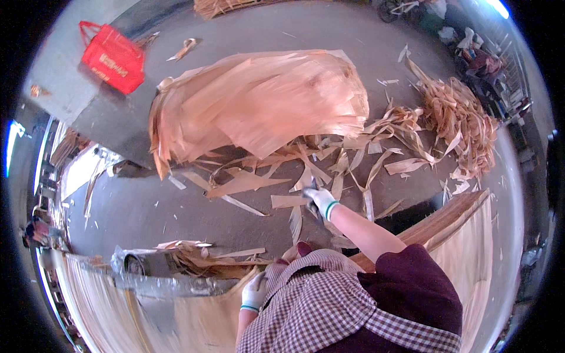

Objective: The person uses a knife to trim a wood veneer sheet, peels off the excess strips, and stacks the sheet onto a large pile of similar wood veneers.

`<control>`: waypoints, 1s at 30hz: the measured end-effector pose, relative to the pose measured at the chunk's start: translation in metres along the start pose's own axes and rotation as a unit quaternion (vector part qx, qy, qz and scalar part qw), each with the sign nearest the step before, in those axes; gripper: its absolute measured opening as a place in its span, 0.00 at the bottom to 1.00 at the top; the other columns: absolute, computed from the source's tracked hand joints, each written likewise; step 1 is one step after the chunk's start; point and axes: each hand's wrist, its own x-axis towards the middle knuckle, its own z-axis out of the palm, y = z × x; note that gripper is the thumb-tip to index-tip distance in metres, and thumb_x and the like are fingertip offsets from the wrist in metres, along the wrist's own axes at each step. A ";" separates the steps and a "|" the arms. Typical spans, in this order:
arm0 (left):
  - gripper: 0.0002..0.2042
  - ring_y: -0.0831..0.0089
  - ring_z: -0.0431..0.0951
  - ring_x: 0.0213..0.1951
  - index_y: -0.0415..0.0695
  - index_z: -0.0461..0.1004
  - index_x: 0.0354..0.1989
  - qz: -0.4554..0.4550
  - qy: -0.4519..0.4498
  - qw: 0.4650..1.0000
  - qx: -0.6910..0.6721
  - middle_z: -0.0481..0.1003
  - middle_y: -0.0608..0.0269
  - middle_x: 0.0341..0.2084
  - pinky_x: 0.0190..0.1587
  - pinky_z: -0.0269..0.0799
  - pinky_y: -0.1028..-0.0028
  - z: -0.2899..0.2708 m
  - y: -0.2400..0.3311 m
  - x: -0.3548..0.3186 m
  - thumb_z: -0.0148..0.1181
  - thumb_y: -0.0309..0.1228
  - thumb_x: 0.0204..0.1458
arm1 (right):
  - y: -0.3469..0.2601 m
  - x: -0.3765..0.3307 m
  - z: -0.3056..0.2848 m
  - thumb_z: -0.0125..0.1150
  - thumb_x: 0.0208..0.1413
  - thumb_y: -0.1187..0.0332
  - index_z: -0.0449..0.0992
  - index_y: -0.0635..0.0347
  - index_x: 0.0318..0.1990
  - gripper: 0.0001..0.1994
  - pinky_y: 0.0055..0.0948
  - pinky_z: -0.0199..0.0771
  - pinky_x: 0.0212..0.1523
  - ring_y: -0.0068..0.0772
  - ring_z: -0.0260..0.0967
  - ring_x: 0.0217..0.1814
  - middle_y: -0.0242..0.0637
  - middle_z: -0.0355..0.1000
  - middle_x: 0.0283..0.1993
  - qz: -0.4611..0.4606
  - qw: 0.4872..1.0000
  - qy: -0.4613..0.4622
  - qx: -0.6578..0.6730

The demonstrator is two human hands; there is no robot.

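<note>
My right hand (323, 202), in a white glove with a green-striped cuff, reaches forward over the floor. It is closed round a slim dark tool (313, 183) whose exact kind I cannot make out. A torn piece of wood veneer (287, 201) lies just left of that hand. Beyond it, a broad pile of thin pinkish-brown veneer sheets (259, 100) lies on the floor, with loose strips (250, 181) along its near side. My left hand (253, 292), gloved alike, is low beside my checked apron (312, 303), at the edge of a pale veneer stack (200, 320); its fingers are hard to make out.
A tangled heap of veneer strips (459, 120) stands at the right. Another tall veneer stack (462, 235) is close on my right. A red bag (113, 57) sits at the far left. Scraps and clear plastic wrapping (176, 285) lie by the front-left stack.
</note>
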 end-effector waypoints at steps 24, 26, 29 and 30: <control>0.15 0.72 0.76 0.34 0.47 0.71 0.52 -0.490 0.160 0.816 -0.262 0.77 0.66 0.36 0.33 0.69 0.74 0.046 0.060 0.271 0.50 0.36 0.59 | -0.236 0.440 -0.230 0.66 0.49 0.59 0.70 0.53 0.38 0.14 0.23 0.56 0.14 0.27 0.62 0.19 0.34 0.68 0.29 -0.043 0.914 0.316 0.250; 0.16 0.72 0.77 0.38 0.44 0.73 0.51 -0.479 0.082 0.836 -0.256 0.78 0.64 0.40 0.41 0.72 0.72 0.082 0.067 0.248 0.53 0.37 0.57 | -0.245 0.450 -0.214 0.65 0.50 0.58 0.69 0.53 0.33 0.12 0.24 0.54 0.14 0.25 0.58 0.15 0.31 0.64 0.21 0.018 0.932 0.263 0.247; 0.19 0.60 0.74 0.50 0.44 0.72 0.52 -0.369 -0.118 0.921 0.037 0.75 0.51 0.47 0.54 0.67 0.70 0.107 0.131 0.289 0.52 0.40 0.56 | -0.243 0.469 -0.248 0.60 0.53 0.58 0.68 0.52 0.29 0.11 0.26 0.53 0.13 0.23 0.53 0.12 0.26 0.59 0.15 0.022 0.956 0.187 0.224; 0.19 0.56 0.74 0.51 0.46 0.72 0.52 -0.352 -0.119 0.927 0.045 0.75 0.49 0.47 0.54 0.67 0.68 0.112 0.144 0.287 0.52 0.41 0.55 | -0.249 0.463 -0.241 0.56 0.54 0.58 0.68 0.51 0.29 0.10 0.28 0.54 0.14 0.23 0.54 0.13 0.25 0.59 0.15 0.017 0.962 0.165 0.219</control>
